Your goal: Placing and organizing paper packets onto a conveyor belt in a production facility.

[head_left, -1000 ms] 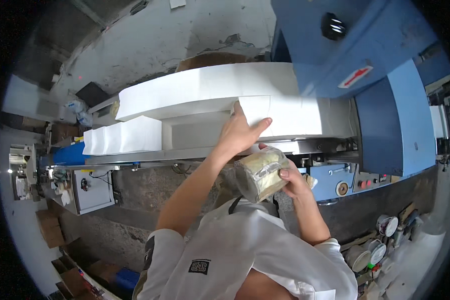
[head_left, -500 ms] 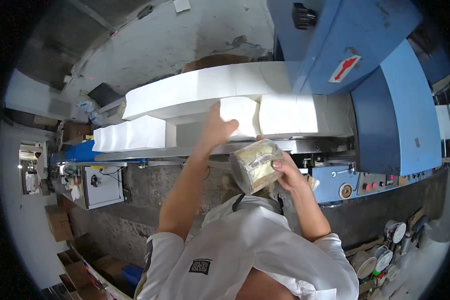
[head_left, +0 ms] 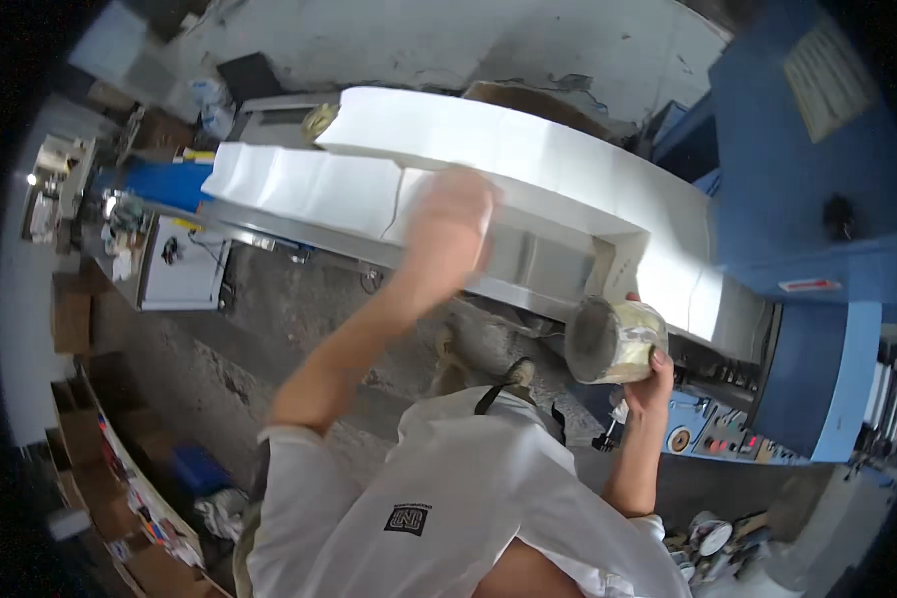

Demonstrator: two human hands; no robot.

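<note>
We see a roll of clear tape held up beside the white paper stacks, with the right hand grasping it from below. The left hand is blurred against the stacks; we cannot tell its fingers' state. A blue machine stands at right.

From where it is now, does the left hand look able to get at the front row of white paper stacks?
Probably yes. The left hand is blurred but already at the white paper stacks, with nothing between them. The right hand is busy holding a tape roll.
</note>
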